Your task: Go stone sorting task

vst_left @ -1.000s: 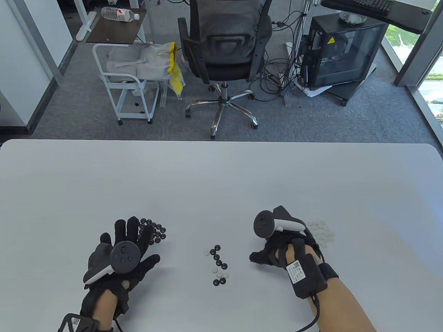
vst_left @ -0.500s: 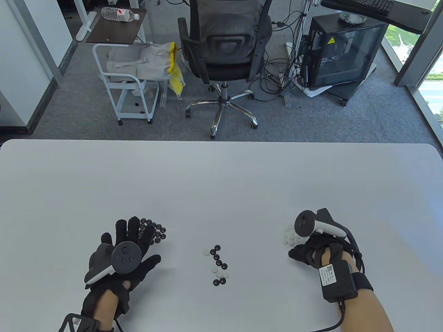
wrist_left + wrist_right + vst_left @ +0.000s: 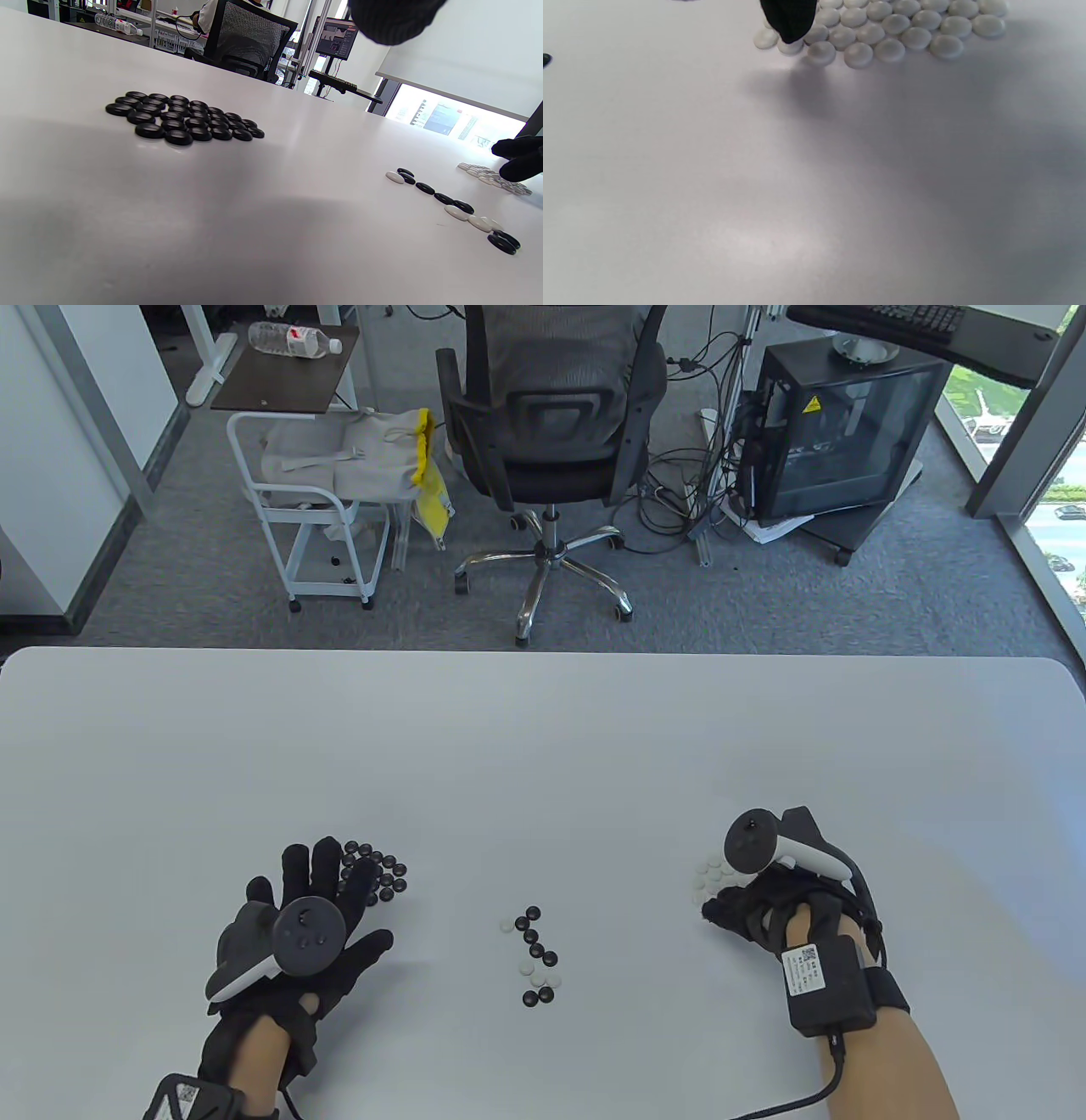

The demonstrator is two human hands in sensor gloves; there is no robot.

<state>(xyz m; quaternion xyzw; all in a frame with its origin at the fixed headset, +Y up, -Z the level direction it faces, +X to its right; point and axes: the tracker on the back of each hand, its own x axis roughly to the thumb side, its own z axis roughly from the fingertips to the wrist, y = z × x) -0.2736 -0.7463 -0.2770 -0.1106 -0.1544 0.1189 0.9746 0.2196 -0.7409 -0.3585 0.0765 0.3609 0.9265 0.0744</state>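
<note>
Resting flat, fingers spread: left hand (image 3: 293,933), beside glossy black stones (image 3: 182,120). Touching matte white stones (image 3: 882,29) at 3 o'clock: right hand (image 3: 764,912), finger curl indeterminate.

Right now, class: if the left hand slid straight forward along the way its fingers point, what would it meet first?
The black stone cluster: the left hand lies flat, its fingertips already at the cluster's near edge. Whether they touch is unclear.

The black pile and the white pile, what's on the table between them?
A short row of mixed stones lies between the black pile and the white pile, clearest in the table view.
</note>
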